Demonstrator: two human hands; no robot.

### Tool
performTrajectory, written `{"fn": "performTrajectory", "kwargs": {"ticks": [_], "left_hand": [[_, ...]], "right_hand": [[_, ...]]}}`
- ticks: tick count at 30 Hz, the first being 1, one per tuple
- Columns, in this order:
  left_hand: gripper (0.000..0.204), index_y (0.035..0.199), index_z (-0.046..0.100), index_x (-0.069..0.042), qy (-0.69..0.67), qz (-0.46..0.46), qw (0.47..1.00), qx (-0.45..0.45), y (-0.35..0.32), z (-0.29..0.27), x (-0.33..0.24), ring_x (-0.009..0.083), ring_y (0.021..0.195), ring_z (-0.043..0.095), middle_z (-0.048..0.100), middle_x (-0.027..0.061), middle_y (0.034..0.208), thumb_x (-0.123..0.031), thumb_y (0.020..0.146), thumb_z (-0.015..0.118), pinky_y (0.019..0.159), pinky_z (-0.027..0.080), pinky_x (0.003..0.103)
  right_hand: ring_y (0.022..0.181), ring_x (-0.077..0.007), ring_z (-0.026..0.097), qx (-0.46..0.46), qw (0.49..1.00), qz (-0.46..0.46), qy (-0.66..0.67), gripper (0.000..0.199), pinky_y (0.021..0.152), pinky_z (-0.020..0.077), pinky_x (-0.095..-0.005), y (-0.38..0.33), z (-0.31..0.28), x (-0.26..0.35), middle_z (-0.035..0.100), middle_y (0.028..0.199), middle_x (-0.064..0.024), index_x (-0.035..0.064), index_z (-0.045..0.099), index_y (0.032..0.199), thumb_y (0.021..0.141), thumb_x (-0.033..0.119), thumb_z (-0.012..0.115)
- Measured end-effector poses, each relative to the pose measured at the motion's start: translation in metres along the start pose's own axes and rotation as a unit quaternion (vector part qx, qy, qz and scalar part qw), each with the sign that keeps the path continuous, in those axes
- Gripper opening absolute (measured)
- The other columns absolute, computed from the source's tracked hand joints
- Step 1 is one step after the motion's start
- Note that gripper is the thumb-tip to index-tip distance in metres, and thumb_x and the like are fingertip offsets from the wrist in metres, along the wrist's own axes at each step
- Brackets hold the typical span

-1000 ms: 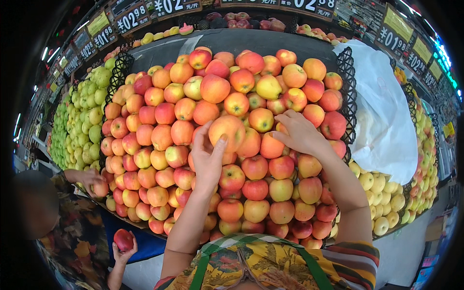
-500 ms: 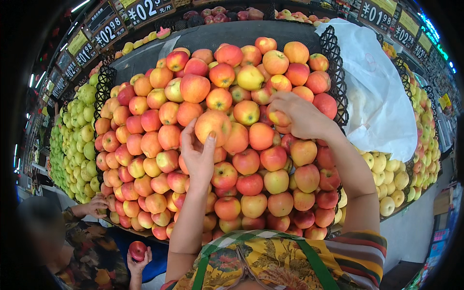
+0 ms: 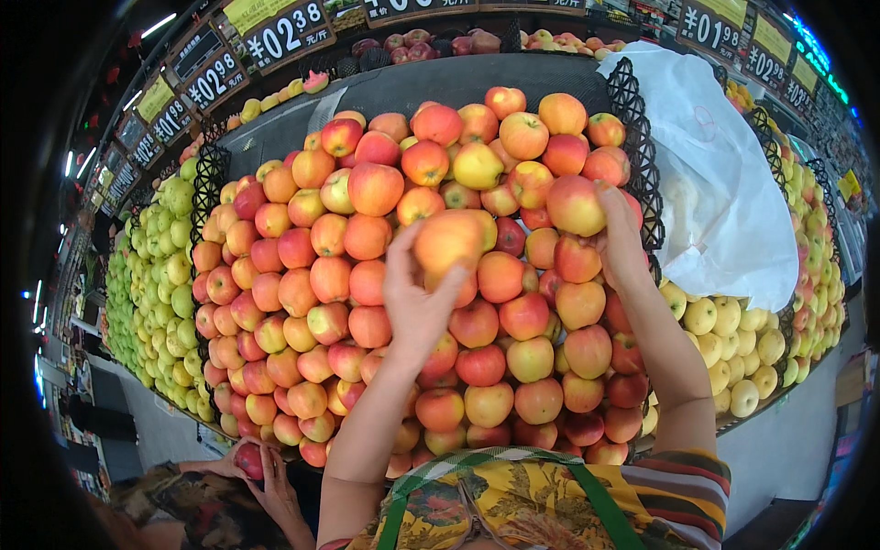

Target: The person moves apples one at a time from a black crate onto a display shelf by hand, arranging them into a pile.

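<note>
In front of me rises a big pile of red-and-yellow apples [image 3: 298, 291]. My left hand [image 3: 414, 307] is closed round an orange-yellow apple [image 3: 447, 244], blurred by motion, above the middle of the pile. Toward the pile's right side, my right hand [image 3: 625, 240] grips a red-yellow apple [image 3: 576, 205] from its right, with the fingers partly hidden behind it. Just below that apple lies another apple [image 3: 577, 259], close to my right fingers. Between my hands a dark red apple [image 3: 511, 236] sits lower, in a dip of the pile.
Black lattice dividers [image 3: 642, 151] edge the pile, and a white plastic sheet [image 3: 720, 174] drapes beyond the right one. Green fruit [image 3: 163, 275] is heaped left, pale yellow fruit [image 3: 724, 344] right. At lower left another person's hands [image 3: 266, 481] hold a red apple. Price signs [image 3: 280, 35] hang behind.
My left hand has shifted right with its apple. My right hand has moved right and come up from among the apples with one. The other person's hands have come together round the red apple.
</note>
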State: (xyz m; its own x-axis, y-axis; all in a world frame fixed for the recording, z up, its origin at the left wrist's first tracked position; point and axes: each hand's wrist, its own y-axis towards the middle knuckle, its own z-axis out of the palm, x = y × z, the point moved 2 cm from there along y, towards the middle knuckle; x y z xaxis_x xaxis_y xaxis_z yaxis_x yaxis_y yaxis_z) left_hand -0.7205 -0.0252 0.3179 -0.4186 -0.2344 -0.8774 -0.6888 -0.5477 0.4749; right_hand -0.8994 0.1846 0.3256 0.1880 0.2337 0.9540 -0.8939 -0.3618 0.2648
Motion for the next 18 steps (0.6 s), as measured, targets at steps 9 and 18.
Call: {"fn": "performTrajectory", "kwargs": {"ticks": [9,18], "left_hand": [[0.079,0.144,0.046,0.002,0.374,0.09,0.896,0.22,0.023,0.084,0.016,0.0451,0.116,0.058,0.057,0.0261,0.13,-0.035,0.084,0.082,0.098,0.05,0.049],[0.074,0.146,0.044,0.001,0.404,0.09,0.872,0.261,0.021,0.083,0.011,0.0452,0.122,0.056,0.052,0.0242,0.142,-0.022,0.085,0.078,0.1,0.05,0.047]], "right_hand": [[0.075,-0.0143,0.063,-0.019,0.984,0.077,0.157,0.041,0.064,0.0486,-0.0277,-0.007,0.003,0.008,0.066,0.096,-0.0054,0.0084,0.058,0.113,0.104,0.048,0.051],[0.077,-0.0146,0.065,0.032,0.961,0.123,0.247,0.042,0.067,0.0491,-0.0266,-0.004,0.017,0.01,0.068,0.107,-0.005,0.0078,0.051,0.13,0.103,0.04,0.056]]}}
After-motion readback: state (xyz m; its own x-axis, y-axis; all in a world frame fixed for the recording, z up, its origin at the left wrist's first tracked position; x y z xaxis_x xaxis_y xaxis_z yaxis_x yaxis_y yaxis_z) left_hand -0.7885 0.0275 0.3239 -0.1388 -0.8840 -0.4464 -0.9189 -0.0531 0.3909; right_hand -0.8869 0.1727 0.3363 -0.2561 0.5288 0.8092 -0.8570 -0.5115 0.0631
